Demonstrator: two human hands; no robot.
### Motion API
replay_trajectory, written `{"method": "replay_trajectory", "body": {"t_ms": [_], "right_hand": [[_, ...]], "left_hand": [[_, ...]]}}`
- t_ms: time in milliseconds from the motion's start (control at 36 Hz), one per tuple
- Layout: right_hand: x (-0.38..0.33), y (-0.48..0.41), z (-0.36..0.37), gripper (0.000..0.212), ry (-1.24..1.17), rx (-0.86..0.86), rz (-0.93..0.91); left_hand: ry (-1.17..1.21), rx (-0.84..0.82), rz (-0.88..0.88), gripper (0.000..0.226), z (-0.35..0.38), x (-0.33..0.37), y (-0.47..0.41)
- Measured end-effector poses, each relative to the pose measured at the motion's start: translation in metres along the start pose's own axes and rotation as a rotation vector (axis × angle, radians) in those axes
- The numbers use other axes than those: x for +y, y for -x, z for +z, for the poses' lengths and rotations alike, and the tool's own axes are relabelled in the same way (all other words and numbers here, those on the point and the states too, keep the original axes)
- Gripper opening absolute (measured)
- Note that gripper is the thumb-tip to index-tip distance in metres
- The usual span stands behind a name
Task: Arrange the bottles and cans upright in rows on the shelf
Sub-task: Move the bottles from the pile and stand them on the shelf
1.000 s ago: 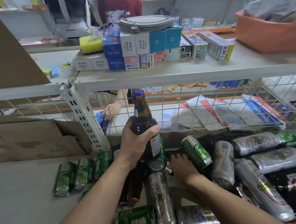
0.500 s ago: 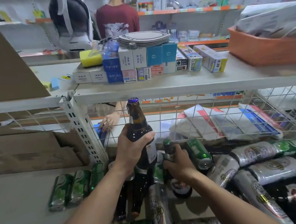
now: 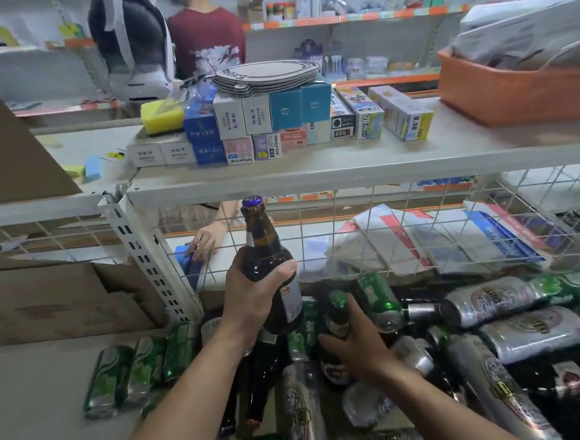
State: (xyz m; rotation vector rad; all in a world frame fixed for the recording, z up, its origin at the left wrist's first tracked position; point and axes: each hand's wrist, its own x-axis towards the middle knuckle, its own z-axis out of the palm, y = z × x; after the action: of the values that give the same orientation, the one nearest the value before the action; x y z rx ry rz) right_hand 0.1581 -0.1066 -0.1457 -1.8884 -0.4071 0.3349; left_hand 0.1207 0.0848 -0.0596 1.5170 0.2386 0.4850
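The left hand [image 3: 254,296] grips a brown bottle [image 3: 263,242] (blue cap, slightly tilted); just right of it, the right hand [image 3: 358,348] curls round a green-capped bottle [image 3: 337,316].

A blue-capped brown bottle [image 3: 266,252] sits nearly upright, lifted off the shelf [image 3: 29,390]. Right of it, a green-capped bottle [image 3: 337,313] leans among silver cans [image 3: 531,336]; left, green cans [image 3: 140,371] lie flat.

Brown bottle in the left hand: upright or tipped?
Nearly upright, leaning slightly left. The brown bottle has its blue cap on top, and its base shows below the left hand gripping its body.
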Motion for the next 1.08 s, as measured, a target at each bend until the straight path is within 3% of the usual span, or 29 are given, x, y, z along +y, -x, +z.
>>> {"method": "replay_trajectory", "body": {"t_ms": [111, 222, 306, 417, 556, 639, 722, 833, 889, 1083], "right_hand": [[0.008, 0.004, -0.003, 0.046, 0.008, 0.014, -0.018], [0.012, 0.003, -0.006, 0.056, 0.018, -0.057, -0.017], [0.010, -0.001, -0.010, 0.070, -0.020, -0.141, -0.010], [0.005, -0.004, -0.015, 0.064, -0.001, -0.245, -0.004], [0.004, -0.005, -0.010, 0.041, 0.061, -0.137, 0.030], [-0.007, -0.010, -0.012, 0.038, 0.064, -0.121, 0.052], [-0.033, -0.018, -0.019, 0.039, 0.093, -0.147, 0.021], [-0.082, -0.025, -0.023, 0.022, 0.109, -0.162, -0.092], [-0.105, -0.027, -0.018, 0.027, 0.064, -0.149, -0.113], [-0.174, -0.010, 0.041, 0.020, -0.027, -0.256, -0.188]], "left_hand": [[-0.007, 0.014, -0.023, 0.041, 0.003, -0.003, 0.002], [-0.029, 0.034, -0.039, 0.032, 0.007, -0.010, 0.004], [-0.070, 0.033, -0.068, 0.038, 0.010, -0.015, 0.006], [-0.087, 0.069, -0.065, 0.045, 0.013, -0.014, 0.010], [-0.072, 0.088, -0.035, 0.035, 0.015, -0.004, 0.017], [-0.086, 0.084, -0.012, 0.038, 0.010, 0.005, 0.025], [-0.134, 0.118, 0.025, 0.029, 0.000, 0.016, 0.032], [-0.180, 0.199, 0.063, 0.030, -0.022, 0.026, 0.045], [-0.191, 0.251, 0.065, 0.029, -0.036, 0.032, 0.054], [-0.207, 0.407, 0.061, 0.030, -0.101, 0.052, 0.087]]}}
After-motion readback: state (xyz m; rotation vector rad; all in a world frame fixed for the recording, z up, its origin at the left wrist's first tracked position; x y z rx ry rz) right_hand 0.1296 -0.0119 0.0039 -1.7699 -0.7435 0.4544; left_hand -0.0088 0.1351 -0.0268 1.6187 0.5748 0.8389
